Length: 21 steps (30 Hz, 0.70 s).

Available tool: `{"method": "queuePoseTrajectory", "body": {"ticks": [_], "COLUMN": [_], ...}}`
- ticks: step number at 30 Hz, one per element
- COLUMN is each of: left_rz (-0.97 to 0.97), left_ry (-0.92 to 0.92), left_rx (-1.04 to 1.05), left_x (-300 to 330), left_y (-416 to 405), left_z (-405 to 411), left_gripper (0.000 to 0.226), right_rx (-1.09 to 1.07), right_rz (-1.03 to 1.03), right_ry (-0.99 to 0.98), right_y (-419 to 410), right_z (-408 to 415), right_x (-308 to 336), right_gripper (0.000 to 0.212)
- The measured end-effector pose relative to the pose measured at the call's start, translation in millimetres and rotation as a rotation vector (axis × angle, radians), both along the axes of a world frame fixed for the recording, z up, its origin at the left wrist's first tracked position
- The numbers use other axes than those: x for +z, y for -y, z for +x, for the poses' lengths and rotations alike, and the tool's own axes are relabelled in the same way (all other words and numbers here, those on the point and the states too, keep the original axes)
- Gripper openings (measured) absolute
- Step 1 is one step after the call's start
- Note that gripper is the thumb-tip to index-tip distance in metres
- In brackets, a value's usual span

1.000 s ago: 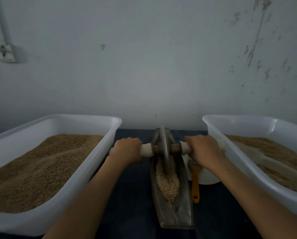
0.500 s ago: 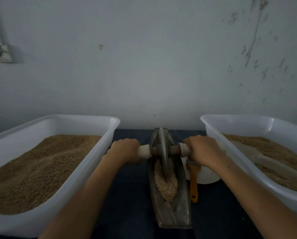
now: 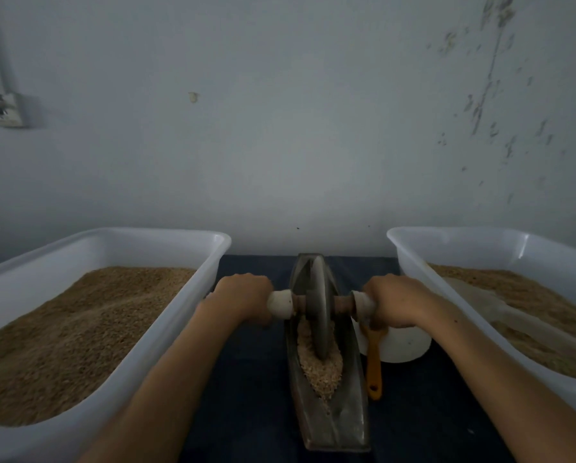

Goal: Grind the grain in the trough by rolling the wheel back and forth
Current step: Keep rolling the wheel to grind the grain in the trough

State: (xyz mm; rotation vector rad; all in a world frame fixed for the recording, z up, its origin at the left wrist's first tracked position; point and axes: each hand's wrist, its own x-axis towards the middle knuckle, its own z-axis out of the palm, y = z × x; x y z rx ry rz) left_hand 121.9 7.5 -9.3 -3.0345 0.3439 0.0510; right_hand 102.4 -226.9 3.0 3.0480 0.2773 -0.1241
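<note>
- I see a pale, scuffed wall (image 3: 296,145) filling the upper half of my view, with flaking marks toward 1 o'clock and a socket box (image 3: 7,110) mounted at 10 o'clock.
- Below it, a dark blue tabletop (image 3: 253,379) carries everything else.
- A large white tub (image 3: 193,295) sits at 8 o'clock, heaped with brown grain; a second white tub (image 3: 413,262) sits at 4 o'clock, also holding grain and a pale scoop-like shape I cannot make out clearly.
- The trough (image 3: 343,412) lies between the tubs at about 6 o'clock, a narrow grey boat shape whose long axis runs from 6 toward 12, straight away from me.
- The grain in the trough (image 3: 323,372) is piled in its middle, thinning toward the near end.
- The wheel (image 3: 318,305) stands upright on edge in the far half of the trough, its rim buried in the grain, its axle lying crosswise from 9 to 3.
- My left hand (image 3: 243,300) curls its fingers round the left handle end; my right hand (image 3: 393,300) wraps the right handle end the same way.
- A white round bowl (image 3: 403,345) rests just right of the trough, partly hidden under my right wrist.
- An orange-handled brush (image 3: 374,365) lies alongside the trough's right wall, parallel to it, its head hidden under my right hand.
</note>
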Motion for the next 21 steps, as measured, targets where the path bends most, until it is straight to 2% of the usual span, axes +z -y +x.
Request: {"method": "queuePoseTrajectory", "body": {"ticks": [3,7,11,14,16,18,21], "left_rz": [-0.021,-0.041,-0.042,-0.036,-0.042,-0.038,-0.033], "left_ry": [-0.11,-0.119,0.037,0.267,0.358,0.393,0.378], "left_rx": [-0.008,-0.006,-0.001,-0.004,0.006,0.008,0.005], "left_x": [4,3,-2,-6,-7,-9,-9], "left_y": [-2,-2,-1,2,5,6,6], "left_z": [0,2,0,-3,-5,-5,-4], "left_gripper": [0.042,0.041,0.034,0.024,0.02,0.019,0.02], "right_rx": [-0.038,-0.051,-0.031,-0.012,0.016,0.036,0.019], "right_rz": [-0.004,-0.044,-0.023,0.07,0.115,0.121,0.129], "right_ry": [-0.126,-0.086,0.128,0.346,0.444,0.493,0.454], "right_y": [-2,-6,-7,-6,-3,-2,-1], "right_z": [-5,-7,-6,-3,0,2,3], "right_x": [6,6,-1,-14,-22,-26,-25], "right_gripper": [0.018,0.021,0.008,0.016,0.018,0.017,0.02]}}
